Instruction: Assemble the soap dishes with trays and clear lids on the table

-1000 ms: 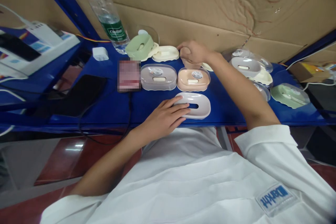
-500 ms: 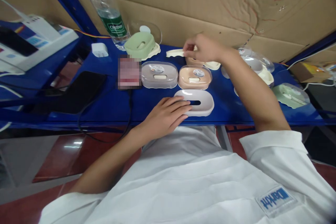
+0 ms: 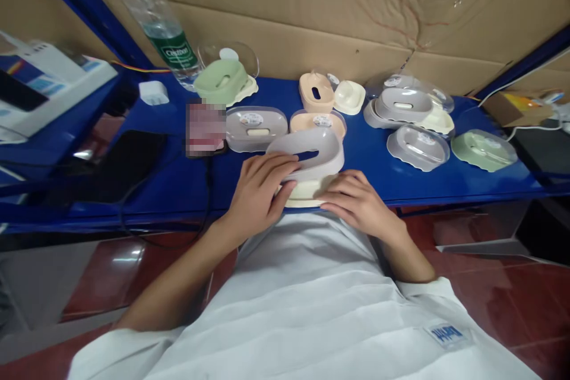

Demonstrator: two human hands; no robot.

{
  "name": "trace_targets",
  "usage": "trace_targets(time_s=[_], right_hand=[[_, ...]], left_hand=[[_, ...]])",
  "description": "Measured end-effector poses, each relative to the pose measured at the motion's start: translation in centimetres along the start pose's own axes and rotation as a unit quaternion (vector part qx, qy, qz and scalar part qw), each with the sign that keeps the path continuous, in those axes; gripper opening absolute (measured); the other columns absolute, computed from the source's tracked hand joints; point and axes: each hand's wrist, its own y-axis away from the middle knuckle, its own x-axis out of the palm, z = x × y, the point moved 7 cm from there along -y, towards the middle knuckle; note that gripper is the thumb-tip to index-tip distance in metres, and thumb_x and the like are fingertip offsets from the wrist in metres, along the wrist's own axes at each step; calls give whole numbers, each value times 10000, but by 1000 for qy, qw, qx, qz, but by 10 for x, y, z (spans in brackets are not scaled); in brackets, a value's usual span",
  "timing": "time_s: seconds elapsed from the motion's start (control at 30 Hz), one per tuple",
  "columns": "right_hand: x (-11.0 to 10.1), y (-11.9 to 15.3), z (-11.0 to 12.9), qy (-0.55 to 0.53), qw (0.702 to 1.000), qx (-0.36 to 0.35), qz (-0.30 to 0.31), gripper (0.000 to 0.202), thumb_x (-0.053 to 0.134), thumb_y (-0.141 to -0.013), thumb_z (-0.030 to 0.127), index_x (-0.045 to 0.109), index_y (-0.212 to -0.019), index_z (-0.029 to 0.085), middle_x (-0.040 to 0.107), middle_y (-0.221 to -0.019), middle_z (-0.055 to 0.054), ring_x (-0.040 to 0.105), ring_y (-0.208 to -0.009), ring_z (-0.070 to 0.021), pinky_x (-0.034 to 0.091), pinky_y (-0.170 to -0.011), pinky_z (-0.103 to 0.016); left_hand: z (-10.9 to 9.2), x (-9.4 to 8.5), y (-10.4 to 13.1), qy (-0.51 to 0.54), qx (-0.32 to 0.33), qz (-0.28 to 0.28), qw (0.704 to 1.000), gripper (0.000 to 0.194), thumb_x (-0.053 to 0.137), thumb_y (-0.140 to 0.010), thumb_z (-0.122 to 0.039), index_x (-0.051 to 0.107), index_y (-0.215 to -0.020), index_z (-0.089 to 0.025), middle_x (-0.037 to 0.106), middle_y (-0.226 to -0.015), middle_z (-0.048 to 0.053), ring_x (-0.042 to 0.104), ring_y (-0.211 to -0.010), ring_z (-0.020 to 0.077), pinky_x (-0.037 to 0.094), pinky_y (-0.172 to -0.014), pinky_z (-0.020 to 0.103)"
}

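My left hand [image 3: 258,196] is closed on the left side of a pale grey oval soap dish body [image 3: 327,160], which has a long slot and is tilted up at its far side. Just below it, at the table's front edge, lies a cream base tray [image 3: 307,191]. My right hand [image 3: 360,202] pinches the right end of this tray, fingers closed. Right behind them are a peach soap dish [image 3: 317,123] and a grey soap dish [image 3: 256,130], both under clear lids.
On the blue table [image 3: 365,178] stand a green soap dish [image 3: 222,83], a water bottle [image 3: 171,50] and a white adapter [image 3: 154,93] at left. A peach body [image 3: 317,95] and cream tray [image 3: 350,98] lie at the back. Stacked grey dishes [image 3: 403,104] are at right.
My right hand has come back from the rear of the table to the front, bringing the cream base tray. My left hand has lifted and tilted the grey soap dish body.
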Motion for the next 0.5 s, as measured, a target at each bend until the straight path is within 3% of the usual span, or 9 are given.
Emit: trace_targets(time_s=[0.07, 0.17, 0.27, 0.37, 0.5], right_hand=[[7, 1, -6, 3, 1000, 7, -18, 171, 692, -1109, 309, 792, -1232, 246, 811, -1100, -55, 741, -1063, -230, 562, -1022, -443], [-4, 11, -16, 6, 995, 3, -100, 124, 752, -1069, 300, 797, -1183, 287, 804, -1081, -45, 758, -1069, -249, 594, -1007, -464], [-17, 23, -27, 8, 985, 36, -168, 362, 821, -1014, 427, 758, -1352, 314, 766, -1261, -103, 741, -1228, -310, 613, -1056, -510], [-10, 23, -32, 20, 991, 63, -112, 669, 815, -987, 555, 626, -1588, 330, 607, -1613, -152, 598, -1498, -383, 540, -1214, -593], [3, 16, -31, -2, 998, 62, -21, 568, 761, -1040, 477, 628, -1589, 414, 655, -1607, -61, 583, -1537, -348, 513, -1262, -594]], left_hand=[[0, 6, 0, -13, 5, 34, 999, 270, 587, -1120, -209, 629, -1386, -193, 786, -1368, 123, 707, -1326, 295, 494, -1089, 459], [-2, 10, 0, -18, 12, 58, 998, 244, 569, -1128, -227, 642, -1358, -185, 795, -1347, 124, 724, -1285, 299, 484, -1047, 455], [-9, 9, 0, -26, 32, 57, 998, 241, 605, -1113, -237, 658, -1338, -170, 815, -1298, 126, 752, -1209, 302, 460, -1012, 468], [-17, 6, 1, -46, 70, 58, 995, 241, 652, -1098, -257, 676, -1322, -174, 836, -1232, 107, 771, -1124, 289, 444, -975, 469], [-22, 10, 3, -56, 122, 110, 985, 220, 679, -1090, -314, 725, -1287, -227, 836, -1246, 74, 762, -1114, 280, 459, -957, 458]])
